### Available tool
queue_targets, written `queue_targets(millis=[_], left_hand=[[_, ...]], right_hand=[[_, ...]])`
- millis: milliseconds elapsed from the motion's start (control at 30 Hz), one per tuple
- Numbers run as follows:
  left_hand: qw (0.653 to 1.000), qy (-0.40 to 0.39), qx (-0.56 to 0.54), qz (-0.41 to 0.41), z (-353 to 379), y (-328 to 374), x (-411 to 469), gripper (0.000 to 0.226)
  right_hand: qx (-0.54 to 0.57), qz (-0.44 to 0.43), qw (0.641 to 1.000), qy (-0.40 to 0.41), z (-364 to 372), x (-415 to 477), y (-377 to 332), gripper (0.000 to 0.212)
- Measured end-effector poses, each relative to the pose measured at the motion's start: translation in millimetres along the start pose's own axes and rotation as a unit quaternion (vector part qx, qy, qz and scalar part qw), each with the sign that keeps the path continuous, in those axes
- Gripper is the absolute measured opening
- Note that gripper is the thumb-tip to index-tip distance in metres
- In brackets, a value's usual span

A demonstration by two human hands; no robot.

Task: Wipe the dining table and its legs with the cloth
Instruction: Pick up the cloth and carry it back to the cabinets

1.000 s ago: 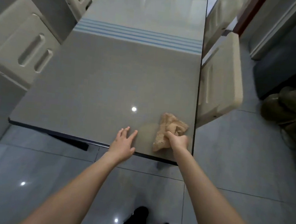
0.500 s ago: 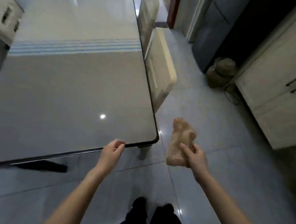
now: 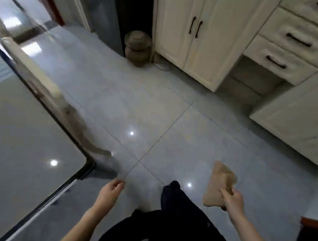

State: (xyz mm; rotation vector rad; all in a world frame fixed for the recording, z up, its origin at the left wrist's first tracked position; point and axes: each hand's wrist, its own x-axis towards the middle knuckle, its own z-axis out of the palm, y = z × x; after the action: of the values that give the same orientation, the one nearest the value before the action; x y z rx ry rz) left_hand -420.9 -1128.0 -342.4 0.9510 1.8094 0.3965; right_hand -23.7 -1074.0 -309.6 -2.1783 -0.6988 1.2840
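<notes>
The grey glossy dining table (image 3: pixel 17 126) fills the left of the view, its rounded near corner at centre left. My right hand (image 3: pixel 232 202) grips a crumpled tan cloth (image 3: pixel 218 184) in the air over the floor, well to the right of the table. Just off the table's corner, my left hand (image 3: pixel 109 193) hangs above the floor with its fingers loosely curled and nothing in it. Below the corner only a blurred bit of a table leg (image 3: pixel 108 169) shows.
A cream chair (image 3: pixel 46 90) stands tucked along the table's right edge. Cream cabinets (image 3: pixel 201 37) and drawers (image 3: pixel 290 39) line the far right wall. A brown clay jar (image 3: pixel 138 48) sits on the floor beside them. My dark-trousered leg (image 3: pixel 174 199) steps over grey floor tiles.
The cloth has come off the tabletop and moved right, held in my right hand. My left hand has left the table edge. The view has swung right, toward the cabinets.
</notes>
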Motion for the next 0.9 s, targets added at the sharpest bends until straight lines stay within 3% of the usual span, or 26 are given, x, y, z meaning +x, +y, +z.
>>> queue_targets(millis=[167,400,600,700,767,900], left_hand=[[0.995,0.04,-0.066,-0.057,25,49,44,0.019],[0.979,0.102,-0.14,-0.107,45,105,77,0.022],[0.979,0.127,-0.126,-0.101,22,151,131,0.019],[0.976,0.123,-0.148,-0.099,11,182,182,0.02],[0.98,0.11,-0.141,-0.092,1,207,224,0.021],[0.987,0.075,-0.121,-0.079,-19,282,312,0.021]], right_hand=[[0.026,0.019,0.999,0.039,-24,58,-26,0.008],[0.009,-0.012,0.999,-0.05,-18,137,-107,0.005],[0.001,-0.028,0.998,-0.053,12,206,-174,0.016],[0.006,-0.017,0.999,-0.05,23,247,-201,0.004],[0.011,-0.012,0.999,-0.036,28,272,-220,0.014],[0.044,0.012,0.999,0.023,28,304,-260,0.014]])
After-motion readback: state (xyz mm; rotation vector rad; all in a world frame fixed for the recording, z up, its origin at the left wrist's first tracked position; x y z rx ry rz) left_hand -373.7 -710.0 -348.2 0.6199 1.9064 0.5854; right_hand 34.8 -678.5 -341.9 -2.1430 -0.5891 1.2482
